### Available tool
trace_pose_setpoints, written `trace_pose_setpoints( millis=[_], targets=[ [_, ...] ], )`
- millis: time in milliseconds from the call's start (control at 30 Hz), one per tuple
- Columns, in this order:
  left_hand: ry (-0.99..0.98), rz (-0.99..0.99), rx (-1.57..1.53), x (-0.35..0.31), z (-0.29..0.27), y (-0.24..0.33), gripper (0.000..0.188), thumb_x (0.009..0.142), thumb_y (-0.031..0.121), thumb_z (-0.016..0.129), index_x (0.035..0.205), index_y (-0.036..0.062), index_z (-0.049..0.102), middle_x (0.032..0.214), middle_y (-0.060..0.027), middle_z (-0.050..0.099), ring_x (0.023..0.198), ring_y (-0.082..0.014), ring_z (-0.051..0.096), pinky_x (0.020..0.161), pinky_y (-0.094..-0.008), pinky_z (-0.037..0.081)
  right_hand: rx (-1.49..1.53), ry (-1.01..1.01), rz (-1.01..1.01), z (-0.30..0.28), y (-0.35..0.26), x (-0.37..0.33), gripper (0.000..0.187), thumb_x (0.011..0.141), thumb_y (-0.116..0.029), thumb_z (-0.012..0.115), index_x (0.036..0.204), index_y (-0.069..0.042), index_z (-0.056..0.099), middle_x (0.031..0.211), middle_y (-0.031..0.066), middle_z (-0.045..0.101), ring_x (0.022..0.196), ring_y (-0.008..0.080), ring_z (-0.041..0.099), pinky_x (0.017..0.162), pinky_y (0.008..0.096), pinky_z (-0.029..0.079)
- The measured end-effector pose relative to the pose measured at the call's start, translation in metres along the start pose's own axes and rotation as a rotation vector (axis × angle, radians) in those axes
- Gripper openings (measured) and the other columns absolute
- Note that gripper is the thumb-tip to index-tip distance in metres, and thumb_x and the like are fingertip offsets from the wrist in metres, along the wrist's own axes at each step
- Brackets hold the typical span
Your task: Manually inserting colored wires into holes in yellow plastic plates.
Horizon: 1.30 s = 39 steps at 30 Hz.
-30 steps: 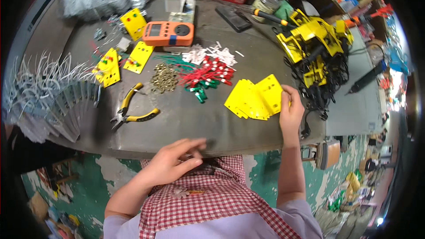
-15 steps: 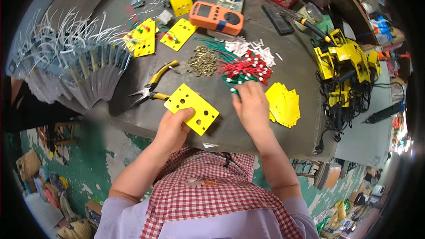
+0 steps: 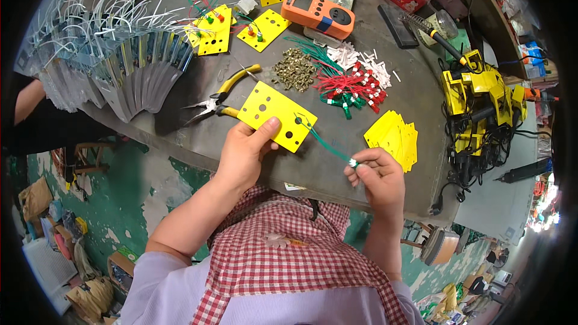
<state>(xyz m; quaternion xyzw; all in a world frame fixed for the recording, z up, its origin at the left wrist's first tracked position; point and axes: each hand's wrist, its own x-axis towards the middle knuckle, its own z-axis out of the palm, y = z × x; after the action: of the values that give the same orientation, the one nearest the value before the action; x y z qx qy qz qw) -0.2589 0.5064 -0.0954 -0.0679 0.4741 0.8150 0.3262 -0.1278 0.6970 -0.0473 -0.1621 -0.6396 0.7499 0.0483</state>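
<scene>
My left hand (image 3: pixel 245 153) pinches the near left edge of a yellow metal plate (image 3: pixel 274 108) with several round holes, thumb on top. In my right hand (image 3: pixel 384 180), thumb and fingers grip a small green indicator light with a white collar (image 3: pixel 353 162). Its green wires (image 3: pixel 328 145) stretch across to the plate, with their ends at a hole near its right side; whether they pass through cannot be made out. Right of that hand lies a fanned stack of yellow plates (image 3: pixel 391 138). Beyond the held plate are red-wired lights (image 3: pixel 340 84), green-wired lights (image 3: pixel 346 108) and brass nuts (image 3: pixel 294 69).
Yellow-handled pliers (image 3: pixel 224 93) lie left of the held plate. Farther back are plates fitted with lights (image 3: pixel 260 30) and an orange meter (image 3: pixel 318 13). Wired grey panels (image 3: pixel 129 72) crowd the left; yellow brackets with black cables (image 3: pixel 475 102) the right. White sleeves (image 3: pixel 368 63) lie loose.
My right hand has taken a green-wired light from the pile and moved it toward me and rightward. Its wire ends are now at the plate. The plate has turned slightly.
</scene>
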Motion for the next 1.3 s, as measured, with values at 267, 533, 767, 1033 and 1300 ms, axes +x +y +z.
trace_pose_setpoints(
  millis=[267, 533, 767, 1033, 1300],
  targets=[
    [0.023, 0.061, -0.039, 0.0, -0.003, -0.001, 0.021, 0.085, 0.018, 0.062, 0.1, 0.0025, 0.059, 0.092, -0.0035, 0.063, 0.076, -0.0089, 0.057, 0.064, -0.022, 0.044, -0.074, -0.052, 0.172, -0.001, 0.008, -0.002, 0.019, 0.082, 0.001, 0.056, 0.101, 0.004, 0.055, 0.088, 0.0081, 0.062, 0.079, 0.0099, 0.059, 0.067, 0.0208, 0.046],
    [0.089, 0.274, 0.245, -0.009, 0.002, 0.0, 0.019, 0.084, 0.014, 0.063, 0.093, -0.0027, 0.061, 0.091, -0.0048, 0.062, 0.077, -0.0105, 0.056, 0.067, -0.024, 0.044, -0.22, 0.048, 0.102, 0.015, -0.004, -0.008, 0.017, 0.081, 0.003, 0.058, 0.097, 0.006, 0.057, 0.087, 0.0076, 0.062, 0.081, 0.0101, 0.059, 0.069, 0.0216, 0.046],
    [0.037, 0.618, 0.551, -0.011, 0.001, -0.007, 0.015, 0.083, 0.008, 0.059, 0.094, -0.0023, 0.062, 0.093, -0.0086, 0.058, 0.084, -0.0169, 0.057, 0.07, -0.0268, 0.045, -0.417, 0.018, -0.038, 0.022, -0.006, -0.006, 0.019, 0.079, 0.007, 0.058, 0.098, 0.005, 0.057, 0.087, 0.0071, 0.062, 0.079, 0.0106, 0.06, 0.07, 0.021, 0.047],
    [-0.079, 0.467, 0.585, -0.031, 0.011, -0.01, 0.017, 0.084, 0.009, 0.058, 0.098, -0.0004, 0.063, 0.089, -0.0106, 0.065, 0.08, -0.0176, 0.063, 0.069, -0.0286, 0.048, -0.713, 0.147, -0.346, 0.056, 0.002, 0.014, 0.02, 0.071, -0.01, 0.073, 0.085, -0.003, 0.06, 0.077, 0.009, 0.063, 0.065, 0.0143, 0.06, 0.057, 0.0282, 0.048],
    [-0.266, 0.405, 0.512, -0.037, 0.006, -0.012, 0.022, 0.085, 0.004, 0.054, 0.106, -0.0004, 0.058, 0.104, -0.0115, 0.061, 0.095, -0.0169, 0.058, 0.08, -0.0283, 0.045, -0.353, 0.259, -0.318, 0.057, 0.035, 0.025, 0.041, 0.067, -0.02, 0.079, 0.089, -0.002, 0.049, 0.069, 0.0009, 0.053, 0.057, 0.0083, 0.045, 0.054, 0.0221, 0.04]
  ],
)
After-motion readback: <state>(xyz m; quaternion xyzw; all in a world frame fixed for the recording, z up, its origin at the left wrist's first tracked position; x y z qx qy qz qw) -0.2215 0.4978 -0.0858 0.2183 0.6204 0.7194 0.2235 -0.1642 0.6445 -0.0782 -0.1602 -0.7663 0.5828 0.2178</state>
